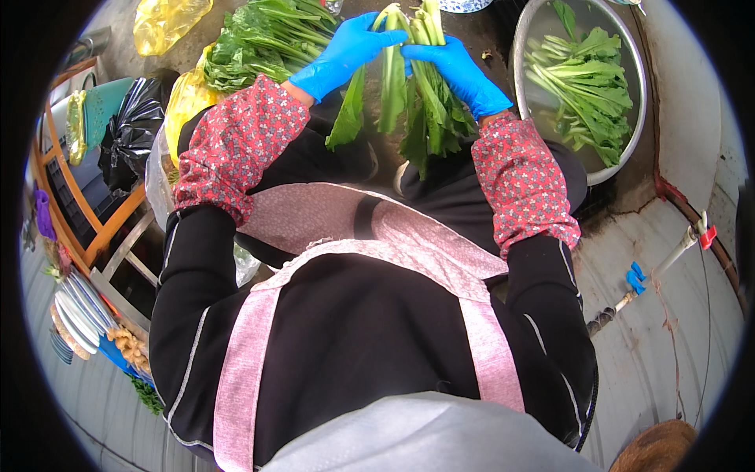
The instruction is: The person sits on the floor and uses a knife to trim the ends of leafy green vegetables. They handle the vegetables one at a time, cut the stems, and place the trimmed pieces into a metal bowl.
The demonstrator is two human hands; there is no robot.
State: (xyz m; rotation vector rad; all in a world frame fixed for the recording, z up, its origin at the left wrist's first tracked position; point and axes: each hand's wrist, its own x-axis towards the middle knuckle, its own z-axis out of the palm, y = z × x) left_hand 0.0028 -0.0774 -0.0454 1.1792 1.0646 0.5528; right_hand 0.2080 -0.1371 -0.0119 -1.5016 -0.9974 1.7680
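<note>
Both of my hands wear blue gloves and meet at the top middle, in front of my bent knees. My left hand (350,51) pinches the pale stalks of some long leafy greens (393,90), whose leaves hang downward. Close beside it, my right hand (458,72) is closed round a bunch of the same greens (440,118), stalk ends up and leaves down. Some fingertips are hidden behind the stalks. To the left lies a pile of leafy greens (259,43). On the right, more greens (594,90) lie in water in a round metal basin (643,94).
Yellow plastic bags (169,23) and a black plastic bag (130,145) are at the left, near a wooden frame (75,193). A white pipe with a blue tap handle (635,277) runs at the right. Part of a blue-and-white dish (465,5) shows at the top.
</note>
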